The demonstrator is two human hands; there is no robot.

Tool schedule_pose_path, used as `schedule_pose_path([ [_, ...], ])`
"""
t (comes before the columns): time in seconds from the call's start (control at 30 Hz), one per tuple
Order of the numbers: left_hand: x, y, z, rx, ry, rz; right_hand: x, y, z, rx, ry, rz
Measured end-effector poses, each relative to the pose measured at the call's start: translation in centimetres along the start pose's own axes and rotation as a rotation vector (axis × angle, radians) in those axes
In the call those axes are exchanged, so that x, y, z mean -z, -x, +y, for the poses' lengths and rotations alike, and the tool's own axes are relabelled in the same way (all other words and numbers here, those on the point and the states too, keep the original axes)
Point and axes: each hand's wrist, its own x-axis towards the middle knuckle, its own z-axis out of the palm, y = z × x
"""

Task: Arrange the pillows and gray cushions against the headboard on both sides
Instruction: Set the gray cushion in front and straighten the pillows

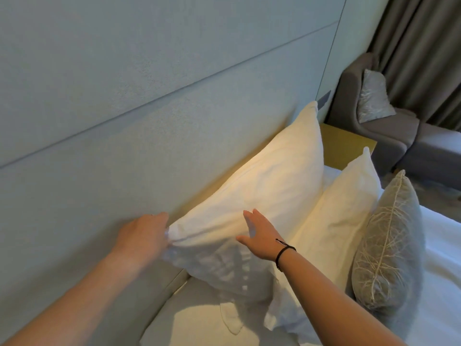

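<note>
Back pillow point(262, 186): large, white, creased; stands on edge, leaning against headboard point(124, 121), near corner pinched up.
Second pillow point(341, 211): white, smaller; upright, resting against front of back pillow.
Gray cushion point(389, 245): gray, pale leaf-vein embroidery; upright, foremost in row, touching second pillow, toward bed's side edge.

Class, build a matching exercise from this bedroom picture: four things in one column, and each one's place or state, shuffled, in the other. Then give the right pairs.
Things:
1. left hand
2. right hand
3. gray cushion
4. silver cushion

Places or states:
A. propped on the armchair
B. open, fingers spread over the big white pillow
C. upright on the bed, in front of the second white pillow
D. pinching the big pillow's corner by the headboard

Pairs: 1-D, 2-B, 3-C, 4-A
</note>
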Motion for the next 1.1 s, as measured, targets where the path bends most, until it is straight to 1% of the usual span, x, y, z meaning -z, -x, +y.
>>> schedule_pose_path([
  [0.07, 0.9, -1.5, 1.4, -0.045, 0.020, 0.001, 1.1, -0.3, 1.2, -0.052, -0.085, 0.025],
  [0.13, 1.5, -3.5, 3.4, -0.126, 0.093, 0.005, 2.4, -0.6, 2.6, -0.113, -0.183, 0.062],
  [0.2, 2.1, -6.1, 5.8, -0.207, 0.155, -0.020, 3.8, -1.0, 4.1, -0.179, -0.284, 0.116],
  [0.27, 2.6, -9.2, 8.4, -0.282, 0.153, -0.049, 5.2, -1.4, 5.6, -0.237, -0.355, 0.162],
  [0.37, 3.6, -14.8, 12.3, -0.375, 0.123, -0.087, 7.4, -2.6, 7.8, -0.282, -0.387, 0.210],
  [0.5, 5.0, -23.0, 17.8, -0.473, 0.199, -0.089, 11.0, -5.9, 10.5, -0.284, -0.354, 0.277],
  [0.6, 4.7, -28.8, 22.1, -0.502, 0.324, -0.094, 14.1, -9.7, 12.3, -0.268, -0.307, 0.321],
  [0.7, 3.0, -33.6, 25.7, -0.517, 0.401, -0.100, 17.4, -14.4, 13.8, -0.251, -0.248, 0.362],
  [0.83, 0.9, -38.4, 28.5, -0.500, 0.483, -0.096, 22.2, -21.2, 15.4, -0.208, -0.154, 0.379],
  [0.93, -0.3, -40.5, 29.6, -0.479, 0.531, -0.086, 25.8, -26.9, 16.4, -0.204, -0.036, 0.403],
  [1.03, -0.9, -41.3, 30.3, -0.454, 0.557, -0.102, 28.9, -32.2, 17.1, -0.261, -0.007, 0.439],
  [1.1, -1.0, -41.6, 30.5, -0.415, 0.604, -0.078, 30.6, -35.1, 17.2, -0.305, 0.020, 0.442],
])
